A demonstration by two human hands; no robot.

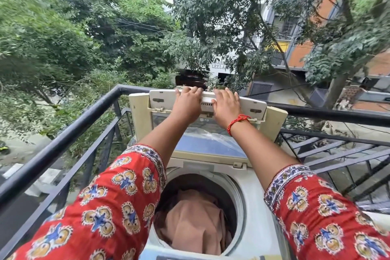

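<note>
Beige cloth [196, 224] down in the drum is half lost in shadow, so can't really tell how many pieces are in there; the bottom edge of the frame chops off the front of the washing machine [255, 224]; fingertips of both hands go over the far edge of the lid [252, 106], so they're out of sight; the small logo just under the hands is too tiny to read properly. Lid itself is yellowed cream plastic, folded up in two panels and standing tilted at the back of the machine, around the centre of the frame; its lower panel has a clear window with a bluish glare. Left hand [188, 100] and right hand [226, 106] sit side by side on its top edge, fingers curled over it, gripping; red thread bracelet [238, 121] on the right wrist. Black railing [63, 139] runs close along the left of the machine and behind it; drum mouth is wide open between the red patterned sleeves [105, 207]; past the rail it's just trees and buildings.
</note>
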